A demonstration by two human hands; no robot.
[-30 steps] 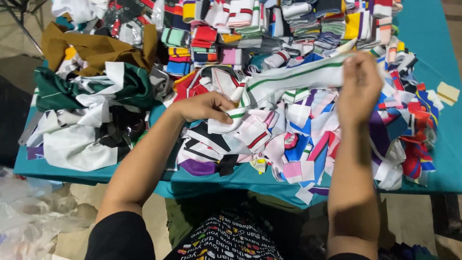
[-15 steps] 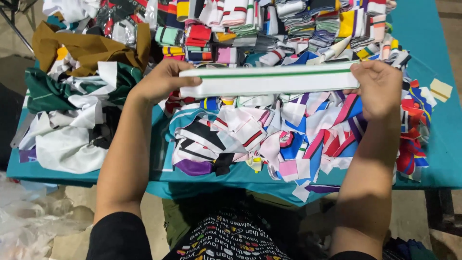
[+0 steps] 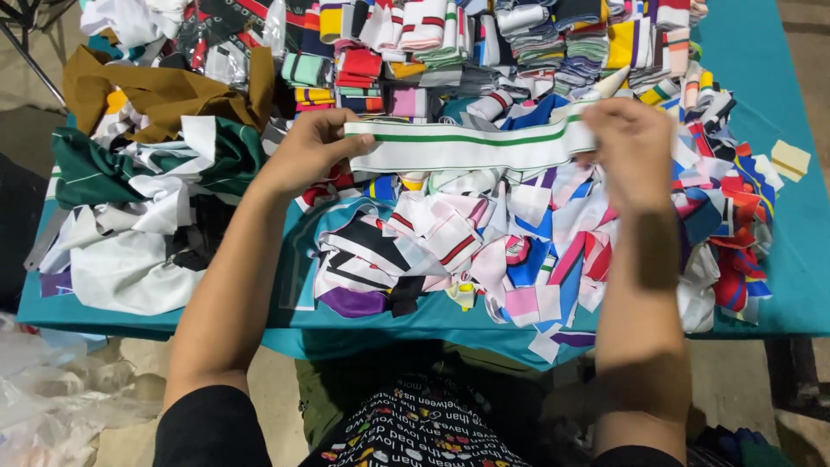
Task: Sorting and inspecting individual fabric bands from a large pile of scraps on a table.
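A long white knit strip with green stripes [image 3: 467,145] is stretched flat between my two hands above the table. My left hand [image 3: 307,149] pinches its left end. My right hand [image 3: 634,151] grips its right end, slightly blurred. Under the strip lies a loose heap of several striped collar pieces [image 3: 484,251] in white, pink, blue, red and black.
A teal-covered table [image 3: 782,259] holds everything. Stacks of folded striped pieces [image 3: 484,43] fill the back. Brown cloth [image 3: 164,91], green and white fabric [image 3: 138,173] lie at left. A small cream patch [image 3: 789,160] sits at right. Clear plastic bags [image 3: 52,389] lie on the floor.
The strip, bent and low a second ago, has been pulled out straight and lifted toward the far side; my left hand moved up from the heap to hold its left end.
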